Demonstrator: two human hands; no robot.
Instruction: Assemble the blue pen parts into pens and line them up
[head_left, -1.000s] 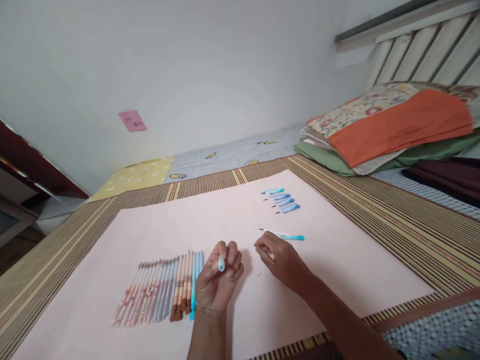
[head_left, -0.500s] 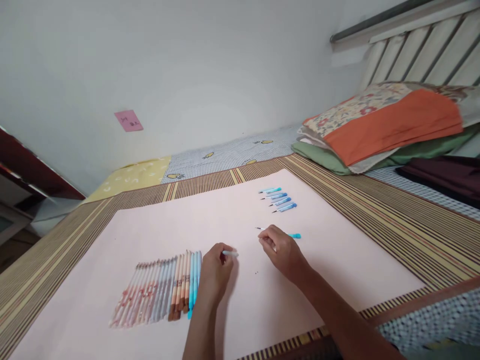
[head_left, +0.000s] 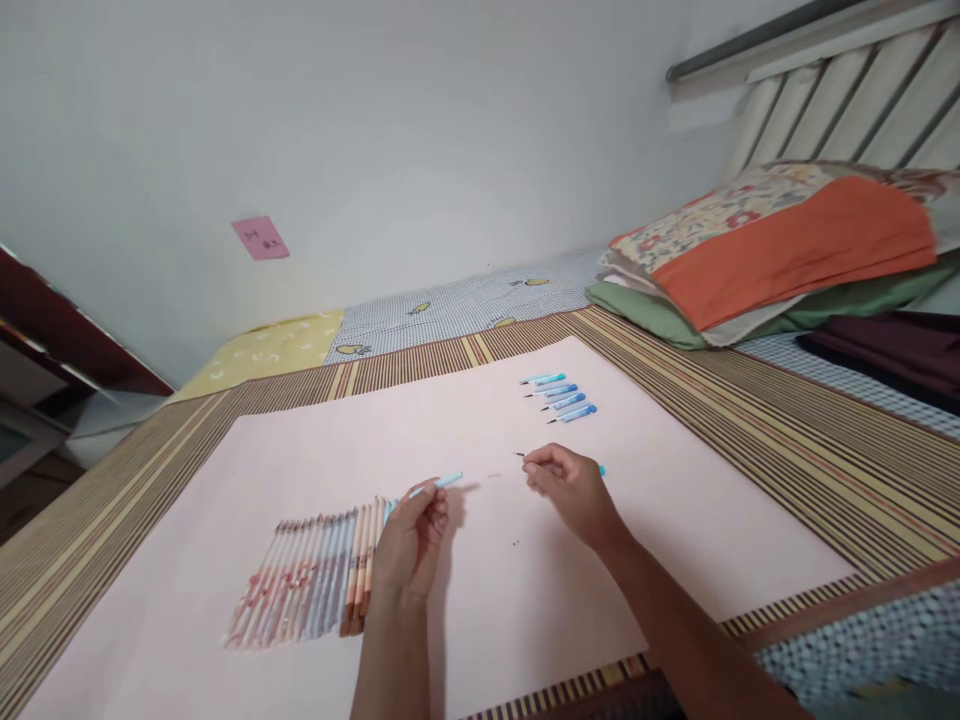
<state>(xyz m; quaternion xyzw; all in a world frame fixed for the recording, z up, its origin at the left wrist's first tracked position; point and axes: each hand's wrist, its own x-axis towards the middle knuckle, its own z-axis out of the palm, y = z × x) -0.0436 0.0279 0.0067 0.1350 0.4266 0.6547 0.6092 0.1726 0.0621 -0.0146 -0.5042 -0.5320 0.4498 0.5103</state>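
My left hand is closed around a light blue pen barrel, whose end points up and to the right. Just to its left lies a row of several pen barrels side by side on the pink sheet. My right hand pinches a thin pen refill; its dark tip sticks out to the left and its teal end shows behind the hand. The two hands are a short gap apart.
A small row of several blue-capped refills lies farther back on the sheet. The sheet rests on a striped mat over a bed. Folded bedding and pillows are stacked at the right. A pink note sticks on the wall.
My left hand has turned the blue barrel from pointing at me to pointing up and right, lifting it. My right hand has closed on the refill and raised it slightly.
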